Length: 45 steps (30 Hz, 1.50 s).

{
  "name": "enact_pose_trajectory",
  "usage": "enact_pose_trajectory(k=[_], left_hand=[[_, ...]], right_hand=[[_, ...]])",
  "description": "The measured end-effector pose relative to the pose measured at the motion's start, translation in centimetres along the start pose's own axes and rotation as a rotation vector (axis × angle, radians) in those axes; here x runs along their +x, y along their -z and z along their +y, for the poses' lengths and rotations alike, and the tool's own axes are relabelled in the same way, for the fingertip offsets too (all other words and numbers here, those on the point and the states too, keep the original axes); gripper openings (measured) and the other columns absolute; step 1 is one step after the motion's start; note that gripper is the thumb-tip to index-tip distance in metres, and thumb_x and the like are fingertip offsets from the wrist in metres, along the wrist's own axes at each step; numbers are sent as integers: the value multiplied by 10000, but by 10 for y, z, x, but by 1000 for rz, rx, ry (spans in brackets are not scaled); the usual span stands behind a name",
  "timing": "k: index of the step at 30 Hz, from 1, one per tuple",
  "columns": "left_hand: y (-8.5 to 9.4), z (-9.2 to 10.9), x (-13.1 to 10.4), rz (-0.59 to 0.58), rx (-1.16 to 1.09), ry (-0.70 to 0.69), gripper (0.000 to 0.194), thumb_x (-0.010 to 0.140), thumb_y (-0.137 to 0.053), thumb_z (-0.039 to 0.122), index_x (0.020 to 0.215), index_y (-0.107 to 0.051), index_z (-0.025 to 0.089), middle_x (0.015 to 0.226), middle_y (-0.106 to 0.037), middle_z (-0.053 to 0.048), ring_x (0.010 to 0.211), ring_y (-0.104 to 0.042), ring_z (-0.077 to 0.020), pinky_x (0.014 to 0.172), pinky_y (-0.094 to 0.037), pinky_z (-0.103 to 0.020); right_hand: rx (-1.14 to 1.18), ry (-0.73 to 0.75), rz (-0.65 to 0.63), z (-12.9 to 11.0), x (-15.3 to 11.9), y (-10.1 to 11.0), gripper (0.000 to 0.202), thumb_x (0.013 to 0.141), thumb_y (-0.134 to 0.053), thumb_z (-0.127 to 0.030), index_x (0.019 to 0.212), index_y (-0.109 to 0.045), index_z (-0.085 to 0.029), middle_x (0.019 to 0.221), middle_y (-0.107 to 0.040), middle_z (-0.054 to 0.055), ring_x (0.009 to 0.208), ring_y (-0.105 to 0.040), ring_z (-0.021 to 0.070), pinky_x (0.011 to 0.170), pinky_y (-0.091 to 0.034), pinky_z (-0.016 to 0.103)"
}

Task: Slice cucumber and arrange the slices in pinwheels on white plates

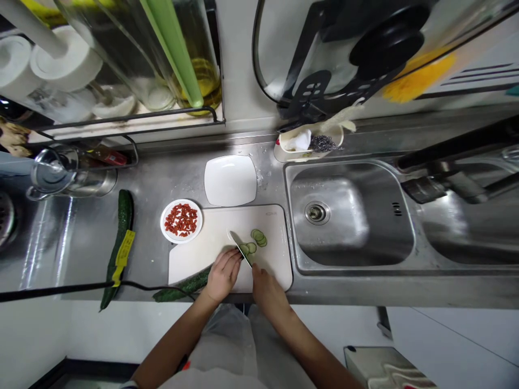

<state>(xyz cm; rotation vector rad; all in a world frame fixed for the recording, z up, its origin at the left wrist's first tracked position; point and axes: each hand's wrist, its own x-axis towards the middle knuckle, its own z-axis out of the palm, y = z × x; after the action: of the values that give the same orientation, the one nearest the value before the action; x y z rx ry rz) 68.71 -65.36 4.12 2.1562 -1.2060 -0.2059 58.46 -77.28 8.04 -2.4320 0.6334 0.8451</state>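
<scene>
My left hand [222, 274] is closed over a dark green cucumber [190, 282] lying slantwise on the white cutting board [279, 227], one end past the board's front left corner. In my right hand [267, 289] is the handle of a knife [240, 248], its blade angled up and left at the cucumber's cut end, close by my left fingertips. Several thin cucumber slices [258, 237] lie on the board to the right of the blade. Part of the cucumber is hidden under my left hand.
Left of the board stands a white plate of small red berries [181, 220]. Behind it is a bare white square plate [230, 181]. A second cucumber [118, 251] with a yellow label lies further left. On the right is a steel sink [344, 216]; a black cable [81, 290] crosses the front left.
</scene>
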Motion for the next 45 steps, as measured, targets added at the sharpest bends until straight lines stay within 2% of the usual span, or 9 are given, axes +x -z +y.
enact_pose_trajectory(k=[6,10,16,24,30,36,40,43,45], left_hand=[[6,7,2,-67,13,56,294,899,-459,151,1178,-545,183,1136,-603,-99,1107,-551,-206,976,-480,-412],[7,17,-2,-117,176,173,421,874,-475,153,1294,-456,171,1259,-514,-143,1179,-489,-259,994,-448,-469],[12,20,-11,-170,352,278,601,813,-443,47,1390,-363,196,1162,-563,-115,1030,-540,-231,927,-473,-413],[48,-14,-36,-64,454,471,552,809,-460,70,1349,-445,187,1114,-595,-135,1000,-558,-239,889,-475,-395],[69,-40,-47,-61,501,643,513,818,-507,126,1328,-480,179,1090,-602,-144,982,-561,-248,865,-472,-376],[67,-50,-48,-66,528,646,523,804,-469,72,1321,-478,147,1083,-603,-157,962,-565,-243,868,-462,-378],[64,-51,-49,22,516,609,526,790,-480,66,1313,-469,125,1125,-582,-171,1024,-550,-259,904,-455,-412],[66,-38,-44,176,472,531,511,801,-503,103,1309,-452,97,1218,-514,-201,1158,-469,-308,965,-413,-481],[64,-19,-37,242,378,418,458,826,-497,130,1283,-473,127,1256,-482,-187,1200,-426,-314,985,-391,-512]], right_hand=[[10,-19,-30,2,0,-2,484,876,-262,-46,1311,-458,-127,975,-649,122,871,-639,197,697,-461,261],[-12,6,-23,5,1,1,444,895,-293,-71,1314,-435,-104,989,-645,138,883,-639,197,707,-454,263],[-53,6,-10,5,-4,12,405,912,-312,-104,1289,-458,-140,965,-648,125,875,-642,192,680,-447,258],[-121,39,95,11,-15,14,308,916,-340,-116,1146,-540,-164,914,-638,94,788,-648,184,603,-404,248],[-182,123,252,15,-20,11,254,930,-353,-161,1075,-560,-145,961,-587,95,743,-628,158,581,-379,237],[-191,152,321,19,-26,12,257,917,-411,-230,1139,-529,-171,1010,-544,78,682,-600,133,547,-375,238],[-198,156,342,23,-31,11,333,883,-462,-228,1210,-505,-180,1021,-534,80,696,-590,139,595,-411,248],[-185,192,356,28,-34,10,323,881,-453,-215,1193,-524,-173,993,-531,78,725,-584,154,632,-434,266],[-162,216,378,31,-34,9,323,882,-451,-213,1192,-526,-164,978,-533,77,749,-580,160,658,-441,270]])
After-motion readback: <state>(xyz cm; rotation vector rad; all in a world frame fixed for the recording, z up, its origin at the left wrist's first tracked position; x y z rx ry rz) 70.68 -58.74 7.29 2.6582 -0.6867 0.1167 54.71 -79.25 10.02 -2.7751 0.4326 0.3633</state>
